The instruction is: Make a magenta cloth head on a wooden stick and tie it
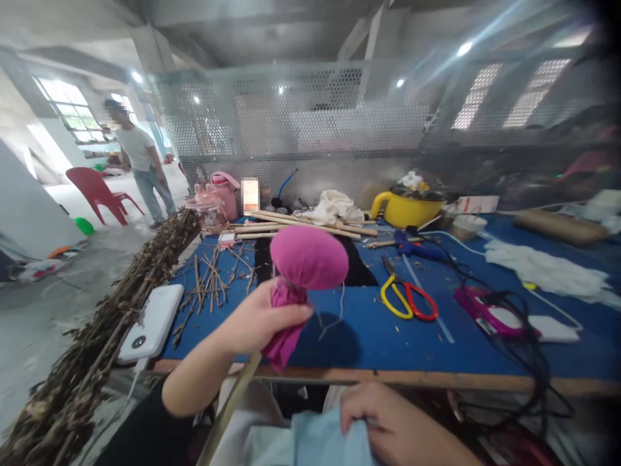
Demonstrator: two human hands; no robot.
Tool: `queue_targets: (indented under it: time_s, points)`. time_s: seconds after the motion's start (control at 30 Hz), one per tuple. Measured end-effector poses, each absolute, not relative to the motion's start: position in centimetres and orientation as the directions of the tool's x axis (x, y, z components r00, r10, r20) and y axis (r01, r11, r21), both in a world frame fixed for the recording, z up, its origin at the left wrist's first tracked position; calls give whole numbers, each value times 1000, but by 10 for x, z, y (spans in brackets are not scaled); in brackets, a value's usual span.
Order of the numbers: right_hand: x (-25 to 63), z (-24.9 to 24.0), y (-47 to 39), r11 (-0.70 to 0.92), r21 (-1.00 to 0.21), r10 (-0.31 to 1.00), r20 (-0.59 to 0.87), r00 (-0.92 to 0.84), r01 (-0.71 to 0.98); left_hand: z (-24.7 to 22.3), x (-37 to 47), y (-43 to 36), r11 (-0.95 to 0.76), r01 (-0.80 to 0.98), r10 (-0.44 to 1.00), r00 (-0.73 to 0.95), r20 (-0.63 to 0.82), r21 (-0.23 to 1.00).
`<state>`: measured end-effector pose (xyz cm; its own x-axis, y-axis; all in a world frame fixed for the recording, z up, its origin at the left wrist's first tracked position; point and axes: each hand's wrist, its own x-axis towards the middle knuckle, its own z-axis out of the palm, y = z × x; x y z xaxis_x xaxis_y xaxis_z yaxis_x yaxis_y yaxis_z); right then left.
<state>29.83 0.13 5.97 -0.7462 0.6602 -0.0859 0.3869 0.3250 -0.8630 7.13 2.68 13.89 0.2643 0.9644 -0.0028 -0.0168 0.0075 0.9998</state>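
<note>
My left hand (252,323) is closed around the gathered neck of a pink cloth-covered padded ball (310,257), held above the near part of the table. The ball is rounded and smooth, and loose white thread (334,317) dangles below it. Under that hand a wooden stick (230,411) slants down toward my lap; whether it joins the ball is hidden by the cloth. My right hand (378,411) is low over my lap, its fingers curled onto a light blue cloth (325,437).
On the blue tabletop (412,349) lie scissors (410,298), thin twigs (211,278), a blue glue gun (420,246), a white power bank (151,321) and black cables (526,330). Wooden sticks (310,223) and a yellow pot (412,208) stand behind. Dried branches (111,323) line the left; a person (140,155) stands beyond.
</note>
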Motion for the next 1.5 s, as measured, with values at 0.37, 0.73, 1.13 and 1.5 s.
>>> queue_targets:
  time_s: [0.37,0.73,1.13,1.5]
  points:
    - [277,114,87,319,-931,878,222,-424,174,99,99,17,-49,311,942,331,-60,949]
    - [259,110,92,270,-939,945,216,-247,211,87,89,33,-196,380,956,-130,262,904]
    - [254,108,89,253,-953,946,208,-250,165,77,95,7,-858,444,460,441,771,258]
    - [254,90,91,335,-919,848,390,-358,-208,74,88,21,77,-183,924,383,-1,980]
